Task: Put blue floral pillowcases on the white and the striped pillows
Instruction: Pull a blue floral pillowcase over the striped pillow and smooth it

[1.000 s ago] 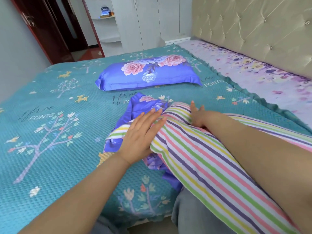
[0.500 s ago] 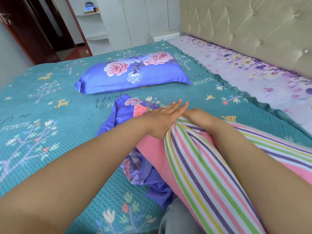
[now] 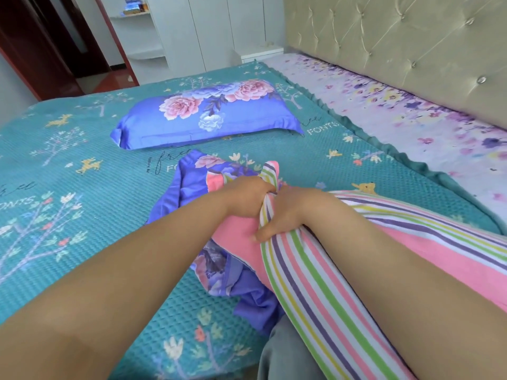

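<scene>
The striped pillow (image 3: pixel 323 272), pink with green, yellow and purple stripes, lies across the bed toward me, folded lengthwise. My left hand (image 3: pixel 247 197) and my right hand (image 3: pixel 290 212) both grip its far end, bunching the fabric so one striped corner sticks up. Under that end lies a loose blue floral pillowcase (image 3: pixel 192 185), crumpled on the bed. Farther back rests a pillow in a blue floral case (image 3: pixel 208 116), flat and filled. The white pillow itself is not visible.
The bed carries a teal patterned blanket (image 3: pixel 68 187); a lilac floral sheet (image 3: pixel 411 113) shows along the right below a padded headboard (image 3: pixel 397 45). White wardrobe and shelves (image 3: pixel 197 28) and a dark red door (image 3: pixel 33 45) stand beyond. My grey-clad leg (image 3: pixel 288 355) is at the bed's edge.
Both hands went from lying flat on the striped pillow's end to gripping it. The pillow's end is now bunched between them, with its corner raised.
</scene>
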Demonstrator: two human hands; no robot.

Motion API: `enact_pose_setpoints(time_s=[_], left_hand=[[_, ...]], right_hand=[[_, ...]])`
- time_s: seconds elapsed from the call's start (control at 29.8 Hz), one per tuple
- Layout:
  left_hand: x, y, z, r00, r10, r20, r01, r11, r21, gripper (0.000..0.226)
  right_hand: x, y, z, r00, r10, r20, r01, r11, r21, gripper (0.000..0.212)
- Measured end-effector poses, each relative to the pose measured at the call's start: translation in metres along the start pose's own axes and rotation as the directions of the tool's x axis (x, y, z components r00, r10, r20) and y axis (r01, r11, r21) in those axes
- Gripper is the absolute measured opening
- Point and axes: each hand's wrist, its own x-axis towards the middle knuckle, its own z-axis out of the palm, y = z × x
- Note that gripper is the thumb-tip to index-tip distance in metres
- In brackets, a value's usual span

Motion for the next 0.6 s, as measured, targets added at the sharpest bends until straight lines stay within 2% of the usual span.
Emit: enact_pose_setpoints(time_s=[0.07,0.13,0.2,0.3,0.37,0.4,0.44,0.47,0.5,0.54,0.57,0.6], left_hand=[[-0.007,-0.002,0.002,0.999,-0.036,-0.025,0.035,0.999,-0.032,0.023],[-0.018,-0.003,0.004,0.998,-0.033,-0.055,0.028,0.996,-0.084,0.029],[-0.028,-0.002,0.004,0.998,-0.01,-0.069,0.001,0.991,-0.132,0.042],[-0.051,-0.004,0.003,0.999,0.02,-0.037,-0.026,0.981,-0.192,0.074],[-0.072,-0.002,-0.001,0.992,0.029,-0.126,-0.065,0.954,-0.291,0.077],[-0.085,-0.001,-0.002,0.971,0.026,-0.238,-0.093,0.957,-0.275,0.072],[-0.096,0.001,-0.003,0.922,0.028,-0.387,-0.116,0.972,-0.206,0.065],[-0.112,0.003,-0.002,0.84,0.004,-0.542,-0.093,0.986,-0.138,0.058],[-0.124,0.003,0.001,0.732,-0.061,-0.679,-0.05,0.989,-0.142,0.05],[-0.135,0.001,0.006,0.611,-0.192,-0.768,0.006,0.971,-0.238,0.043],[-0.143,-0.006,0.015,0.49,-0.365,-0.792,0.056,0.919,-0.39,0.037],[-0.149,-0.016,0.024,0.393,-0.549,-0.737,0.116,0.825,-0.553,0.036]], right_hand=[[-0.002,-0.004,-0.005,1.0,0.025,-0.014,-0.025,0.999,-0.039,0.105],[-0.006,-0.006,-0.008,1.0,0.004,-0.002,-0.004,1.0,-0.001,0.092],[-0.01,-0.004,-0.005,0.999,-0.031,0.027,0.029,0.995,0.095,0.081],[-0.021,-0.003,0.001,0.998,-0.052,0.026,0.046,0.982,0.185,0.073],[-0.025,-0.003,0.003,0.999,-0.037,-0.013,0.038,0.981,0.19,0.07],[-0.029,-0.002,0.003,0.999,-0.021,-0.048,0.03,0.978,0.206,0.069],[-0.03,0.001,0.004,0.996,-0.005,-0.088,0.025,0.973,0.231,0.067],[-0.034,0.001,0.007,0.992,0.005,-0.126,0.029,0.963,0.267,0.065],[-0.035,0.003,0.009,0.986,0.017,-0.164,0.035,0.951,0.307,0.063],[-0.036,0.005,0.012,0.98,0.03,-0.196,0.039,0.941,0.336,0.063],[-0.038,0.006,0.014,0.974,0.041,-0.221,0.04,0.935,0.351,0.066],[-0.04,0.007,0.016,0.97,0.057,-0.238,0.033,0.934,0.357,0.07]])
